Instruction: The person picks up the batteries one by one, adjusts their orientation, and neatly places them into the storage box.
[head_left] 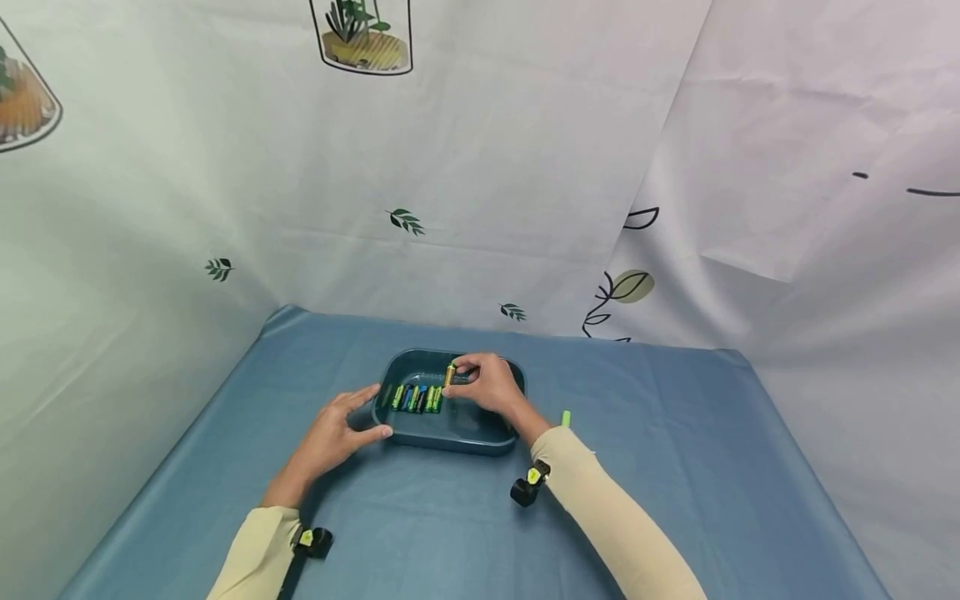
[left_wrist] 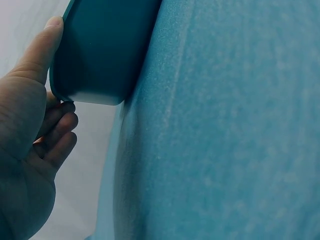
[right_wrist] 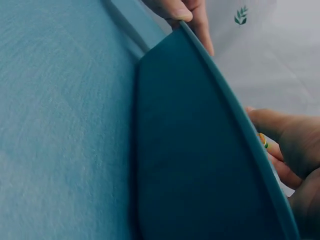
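A dark teal rectangular tray (head_left: 457, 444) rests on the blue-covered table. At its left end my left hand (head_left: 335, 427) holds the corner, thumb on the near rim and fingers along the left side; in the left wrist view the thumb lies on the rim of the tray (left_wrist: 105, 50). Inside, several green and blue batteries (head_left: 417, 399) lie side by side in a row. My right hand (head_left: 491, 385) pinches a yellow-green battery (head_left: 450, 375) between thumb and fingers, at the right end of that row. In the right wrist view the tray wall (right_wrist: 195, 140) hides much of this hand.
A small light green object (head_left: 566, 418) shows on the table just beyond the right sleeve, partly hidden. Printed white cloth (head_left: 465, 167) hangs behind and on both sides of the table (head_left: 420, 517).
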